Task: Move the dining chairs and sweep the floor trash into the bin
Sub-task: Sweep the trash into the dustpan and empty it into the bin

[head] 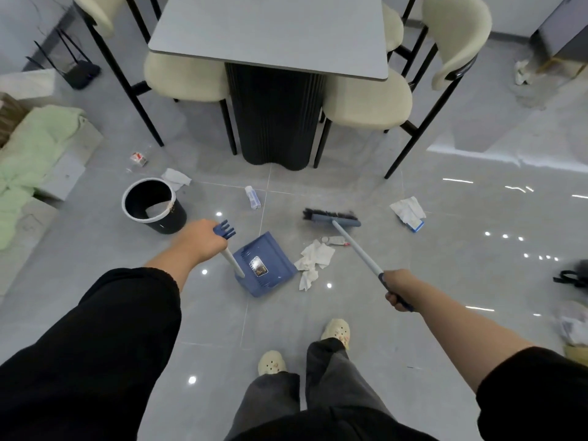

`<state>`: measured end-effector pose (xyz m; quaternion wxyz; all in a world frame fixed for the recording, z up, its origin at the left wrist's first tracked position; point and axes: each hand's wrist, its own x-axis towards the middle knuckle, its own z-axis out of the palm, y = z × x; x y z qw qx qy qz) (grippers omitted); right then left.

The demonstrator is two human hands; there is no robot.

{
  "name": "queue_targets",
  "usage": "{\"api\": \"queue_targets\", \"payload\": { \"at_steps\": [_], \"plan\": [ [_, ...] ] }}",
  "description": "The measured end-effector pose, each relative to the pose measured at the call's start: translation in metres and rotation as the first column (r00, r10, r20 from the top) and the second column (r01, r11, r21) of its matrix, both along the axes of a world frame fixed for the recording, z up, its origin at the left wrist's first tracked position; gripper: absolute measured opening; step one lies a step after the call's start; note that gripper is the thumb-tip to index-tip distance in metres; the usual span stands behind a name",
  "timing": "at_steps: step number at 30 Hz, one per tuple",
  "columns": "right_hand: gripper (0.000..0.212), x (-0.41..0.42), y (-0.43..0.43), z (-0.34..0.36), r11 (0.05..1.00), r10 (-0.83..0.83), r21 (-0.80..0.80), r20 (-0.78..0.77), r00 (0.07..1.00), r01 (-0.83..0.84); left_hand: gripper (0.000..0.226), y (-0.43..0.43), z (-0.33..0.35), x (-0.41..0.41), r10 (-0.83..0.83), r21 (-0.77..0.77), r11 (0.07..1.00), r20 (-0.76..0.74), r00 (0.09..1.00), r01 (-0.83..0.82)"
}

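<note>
Head view: left hand (197, 238) fingers grip dustpan (264, 265) handle, right hand (399, 289) grips broom (332, 218); a hard sweep could scatter tissues (313, 259) past pan.

four cream dining chairs stand around one grey table (270, 30): the near left chair (184, 74), the near right chair (369, 103), a far left chair (95, 11) and a far right chair (393, 27). one black bin (152, 206). one blue dustpan (265, 265). one broom (332, 218). three crumpled tissues: (176, 178), (313, 259), (407, 210). one small bottle (253, 197). one small carton (138, 159). one tube (334, 240). two hands: left hand (199, 238), right hand (399, 289).
</note>
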<state>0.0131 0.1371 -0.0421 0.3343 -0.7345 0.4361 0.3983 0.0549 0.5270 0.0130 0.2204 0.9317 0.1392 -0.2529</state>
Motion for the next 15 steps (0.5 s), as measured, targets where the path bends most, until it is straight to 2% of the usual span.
{"api": "queue_targets", "payload": {
  "at_steps": [2, 5, 9, 15],
  "plan": [
    [0.017, 0.008, -0.002, 0.001, 1.0, -0.024, 0.006, 0.01, 1.0, 0.024, 0.015, 0.003, 0.0, -0.007, -0.037, 0.015, 0.999, -0.029, 0.999, 0.038],
    [0.016, 0.024, -0.007, -0.003, 0.999, -0.018, 0.028, -0.007, 1.0, 0.018, 0.007, 0.0, -0.004, -0.016, -0.066, 0.012, 0.998, -0.068, 0.995, 0.067],
    [0.01, 0.026, -0.012, -0.015, 0.998, 0.013, 0.054, -0.098, 0.995, -0.007, 0.009, -0.013, -0.024, -0.026, -0.088, -0.001, 0.996, -0.093, 0.992, 0.088],
    [0.029, -0.012, -0.01, -0.032, 0.995, 0.09, 0.066, -0.165, 0.982, -0.08, 0.015, -0.042, -0.053, -0.028, -0.044, 0.001, 0.999, -0.09, 0.995, 0.044]
  ]
}}
